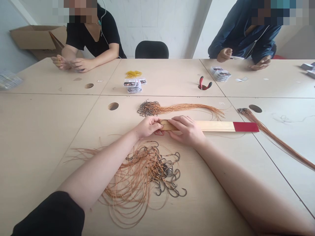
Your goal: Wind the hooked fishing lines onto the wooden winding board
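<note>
A long, flat wooden strip (214, 126) with a dark red right end lies across the table before me. At its left end, my left hand (146, 127) is closed, thumb and fingers pinching the edge. My right hand (188, 131) grips the strip just right of there, fingers laid over its top. A thin dark curve, perhaps a hook, shows on the wood between the hands. Under that end sits a small red piece (159, 132), partly covered. Nearer me spreads a loose pile of large fish hooks (163, 168) tied to orange-brown lines (130, 193).
Behind the strip lies a bundle of hooks (149, 108) with lines; another bundle (268, 131) is at right. Farther back are small packs (133, 86), yellow pieces (133, 74), more packs (221, 74) and red-handled pliers (201, 82) in a table hole. Two people sit opposite.
</note>
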A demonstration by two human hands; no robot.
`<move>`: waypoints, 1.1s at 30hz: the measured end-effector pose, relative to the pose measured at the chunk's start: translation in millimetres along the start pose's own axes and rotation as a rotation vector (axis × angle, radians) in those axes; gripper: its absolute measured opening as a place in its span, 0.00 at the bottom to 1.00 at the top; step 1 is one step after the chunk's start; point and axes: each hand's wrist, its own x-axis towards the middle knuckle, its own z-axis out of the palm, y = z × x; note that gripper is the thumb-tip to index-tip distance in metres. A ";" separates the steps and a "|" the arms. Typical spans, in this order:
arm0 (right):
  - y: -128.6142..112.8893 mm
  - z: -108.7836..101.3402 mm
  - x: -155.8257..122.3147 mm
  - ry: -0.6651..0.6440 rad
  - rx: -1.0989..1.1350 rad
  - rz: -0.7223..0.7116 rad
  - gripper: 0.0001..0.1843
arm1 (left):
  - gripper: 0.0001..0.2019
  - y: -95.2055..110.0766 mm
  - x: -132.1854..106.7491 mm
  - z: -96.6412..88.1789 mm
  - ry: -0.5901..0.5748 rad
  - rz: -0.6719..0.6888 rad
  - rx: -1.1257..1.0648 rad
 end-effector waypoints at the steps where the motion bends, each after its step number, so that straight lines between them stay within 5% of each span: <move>1: 0.4 0.2 -0.2 0.009 -0.001 -0.002 0.18 | 0.05 -0.6 -0.3 0.8 0.007 -0.001 -0.013; 8: 2.9 2.8 -1.5 0.030 0.009 0.017 0.18 | 0.11 1.1 -1.0 9.3 0.140 0.034 -0.080; 24: 2.1 1.7 -2.5 -0.033 0.053 0.053 0.18 | 0.09 0.9 -0.4 12.3 0.170 0.069 -0.029; 33: 1.6 1.9 -1.7 -0.005 0.045 0.025 0.18 | 0.16 0.9 -0.7 12.0 0.166 0.098 0.048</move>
